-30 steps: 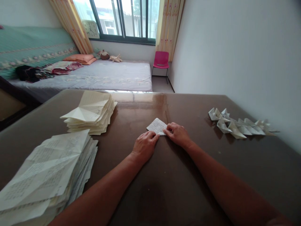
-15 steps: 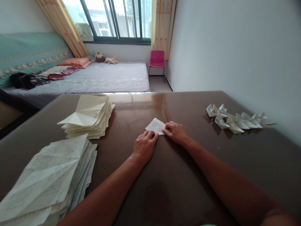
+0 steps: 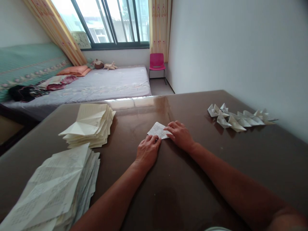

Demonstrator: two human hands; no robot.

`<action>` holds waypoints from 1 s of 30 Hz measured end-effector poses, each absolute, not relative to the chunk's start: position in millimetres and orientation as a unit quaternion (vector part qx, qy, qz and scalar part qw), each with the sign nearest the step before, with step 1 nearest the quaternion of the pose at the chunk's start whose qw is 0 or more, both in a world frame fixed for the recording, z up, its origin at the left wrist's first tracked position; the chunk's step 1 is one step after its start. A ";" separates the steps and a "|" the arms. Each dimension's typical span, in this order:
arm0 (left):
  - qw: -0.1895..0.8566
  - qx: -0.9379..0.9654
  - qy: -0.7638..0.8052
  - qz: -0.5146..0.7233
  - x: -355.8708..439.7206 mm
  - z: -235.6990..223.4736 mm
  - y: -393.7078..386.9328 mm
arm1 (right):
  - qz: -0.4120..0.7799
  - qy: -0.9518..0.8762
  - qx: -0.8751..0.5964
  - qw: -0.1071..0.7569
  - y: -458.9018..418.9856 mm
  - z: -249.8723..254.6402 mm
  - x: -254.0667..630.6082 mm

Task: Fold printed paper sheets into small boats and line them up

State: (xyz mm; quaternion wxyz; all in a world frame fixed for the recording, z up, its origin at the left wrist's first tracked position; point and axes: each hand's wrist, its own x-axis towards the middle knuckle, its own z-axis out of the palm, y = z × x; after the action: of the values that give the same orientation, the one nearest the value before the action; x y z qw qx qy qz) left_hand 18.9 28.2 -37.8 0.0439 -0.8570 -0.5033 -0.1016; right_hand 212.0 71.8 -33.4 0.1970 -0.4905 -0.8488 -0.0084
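A small folded paper (image 3: 157, 130) covered in handwriting lies on the brown table, its far corner pointing away from me. My left hand (image 3: 148, 149) is closed at its near edge, thumb and fingertips gripping the paper there. On the right, my right hand (image 3: 179, 134) has its fingers laid over the right corner with the thumb below, holding that side. The fingertips cover part of both edges, so the folds under them are hidden.
A stack of cream creased sheets (image 3: 89, 125) stands at the left, with a stack of written white sheets (image 3: 53, 183) nearer me. Several folded paper boats (image 3: 237, 120) sit at the right. Beyond the glossy table (image 3: 192, 186) are a bed (image 3: 115, 81) and a pink chair (image 3: 157, 61).
My right hand has shifted slightly, its fingers now reaching further over the paper's right side. My left hand stays at the near edge. The whole view has tilted a little.
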 end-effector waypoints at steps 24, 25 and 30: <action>0.033 -0.860 -0.499 -0.105 17.7 -36.6 28.8 | 0.004 -0.889 -0.454 0.057 50.2 -12.5 197.7; 0.032 -0.860 -0.499 -0.106 17.6 -36.8 28.9 | -0.011 -0.888 -0.458 0.045 47.2 -11.1 194.0; 0.039 -0.860 -0.499 -0.100 17.0 -36.8 29.5 | -0.033 -0.860 -0.508 -0.036 39.2 -0.1 190.6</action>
State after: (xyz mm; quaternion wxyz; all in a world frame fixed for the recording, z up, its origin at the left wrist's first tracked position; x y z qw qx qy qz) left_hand 17.0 29.5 -36.8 0.0386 -0.8602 -0.4986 -0.1000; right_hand 190.6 39.2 -0.1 -0.0356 -0.5084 -0.8597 -0.0329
